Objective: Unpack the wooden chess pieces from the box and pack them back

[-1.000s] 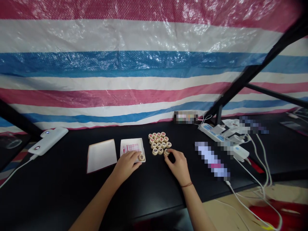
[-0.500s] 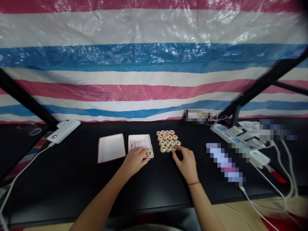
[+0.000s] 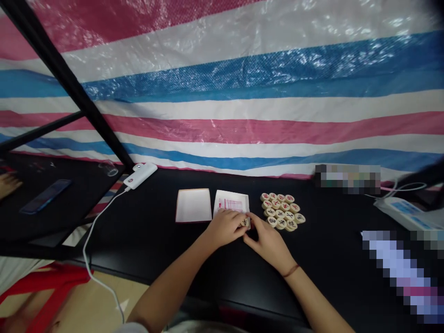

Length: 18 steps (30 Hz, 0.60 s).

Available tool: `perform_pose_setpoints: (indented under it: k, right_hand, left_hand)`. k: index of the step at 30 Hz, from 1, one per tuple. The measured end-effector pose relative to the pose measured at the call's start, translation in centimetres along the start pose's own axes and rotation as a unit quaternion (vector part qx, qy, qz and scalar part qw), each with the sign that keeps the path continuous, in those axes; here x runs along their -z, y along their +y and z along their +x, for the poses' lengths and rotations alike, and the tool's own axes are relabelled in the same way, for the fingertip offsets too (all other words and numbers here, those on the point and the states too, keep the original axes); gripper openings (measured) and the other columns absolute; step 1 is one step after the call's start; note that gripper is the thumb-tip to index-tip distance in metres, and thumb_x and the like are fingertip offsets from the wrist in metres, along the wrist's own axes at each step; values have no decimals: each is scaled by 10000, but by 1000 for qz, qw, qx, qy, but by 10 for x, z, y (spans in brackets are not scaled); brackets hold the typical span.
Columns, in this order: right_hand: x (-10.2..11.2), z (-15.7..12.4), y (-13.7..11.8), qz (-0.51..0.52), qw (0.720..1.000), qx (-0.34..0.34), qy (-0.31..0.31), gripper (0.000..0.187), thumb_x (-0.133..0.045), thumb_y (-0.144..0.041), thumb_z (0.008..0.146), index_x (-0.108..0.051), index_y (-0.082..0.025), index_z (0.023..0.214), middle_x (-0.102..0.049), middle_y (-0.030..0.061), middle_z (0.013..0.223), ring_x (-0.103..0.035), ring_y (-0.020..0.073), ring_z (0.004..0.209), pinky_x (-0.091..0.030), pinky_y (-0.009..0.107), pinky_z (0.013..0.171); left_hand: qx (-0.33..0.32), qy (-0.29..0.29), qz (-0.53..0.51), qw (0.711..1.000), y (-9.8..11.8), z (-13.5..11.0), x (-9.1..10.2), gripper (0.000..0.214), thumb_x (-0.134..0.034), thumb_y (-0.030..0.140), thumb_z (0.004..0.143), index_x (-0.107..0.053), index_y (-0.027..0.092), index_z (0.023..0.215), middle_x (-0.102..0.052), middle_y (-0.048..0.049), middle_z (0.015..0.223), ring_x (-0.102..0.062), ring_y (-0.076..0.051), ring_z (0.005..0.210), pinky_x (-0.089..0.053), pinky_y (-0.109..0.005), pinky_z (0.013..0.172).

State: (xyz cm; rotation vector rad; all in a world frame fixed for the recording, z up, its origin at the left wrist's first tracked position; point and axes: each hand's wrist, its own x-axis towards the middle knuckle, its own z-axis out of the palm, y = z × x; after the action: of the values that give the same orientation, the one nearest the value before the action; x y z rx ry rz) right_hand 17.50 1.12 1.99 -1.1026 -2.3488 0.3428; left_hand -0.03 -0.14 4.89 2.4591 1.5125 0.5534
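Observation:
My left hand (image 3: 227,227) reaches over the front of a shallow white box (image 3: 222,196), its fingers closed around a round Chinese chess piece (image 3: 244,222) at the front right corner. Printed red lines show on the box's inside behind the fingers. My right hand (image 3: 269,243) touches that same corner, thumb and index finger bent around it; how firmly it grips is hard to see. Right of the box, more Chinese chess pieces (image 3: 280,213) stand in close rows, red characters at the back and black ones in front.
A white box lid (image 3: 193,206) lies open side up to the left. Behind it are a white power bank (image 3: 140,175) and its cable (image 3: 100,273). A power strip (image 3: 402,210) and a blurred-out object (image 3: 398,273) lie right. At far left, another person's hand (image 3: 9,184) and a phone (image 3: 46,196) show.
My right hand has left the rows of chess pieces and moved left to the box corner beside my left hand. The view has turned left, bringing the neighbouring table into sight.

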Motion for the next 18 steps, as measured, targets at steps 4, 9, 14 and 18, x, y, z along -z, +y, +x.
perform_pose_setpoints:
  k: [4,9,14,18]
  right_hand:
    - [-4,1,10,27,1000,-9,4,351,-494,-292,845,-517,-181,1177,-662,79,930,-646,226,811,-519,337,713]
    - [-4,-2,7,87,996,-13,29,277,-476,-349,896,-570,-184,1098,-645,78,892,-628,220,807,-517,346,737]
    - [0,-5,1,124,988,-8,88,252,-488,-358,918,-599,-197,1076,-629,92,969,-615,220,903,-508,351,813]
    - [-2,-6,0,125,987,-14,96,207,-521,-328,902,-618,-197,1030,-604,88,986,-605,208,919,-506,333,821]
  left_hand:
    - [-11,20,-58,998,-2,0,-3,160,-571,232,844,-618,180,987,-691,-45,944,-640,-201,903,-474,-316,835]
    - [-24,59,-175,982,1,1,1,178,-548,183,839,-619,196,1002,-671,-50,1000,-632,-166,921,-485,-261,844]
    - [2,88,-247,965,1,-2,7,198,-633,255,819,-624,203,1010,-659,-31,955,-625,-148,888,-485,-239,828]
    - [12,83,-267,960,0,-4,2,208,-647,256,814,-630,207,1015,-652,-26,951,-621,-136,855,-490,-234,807]
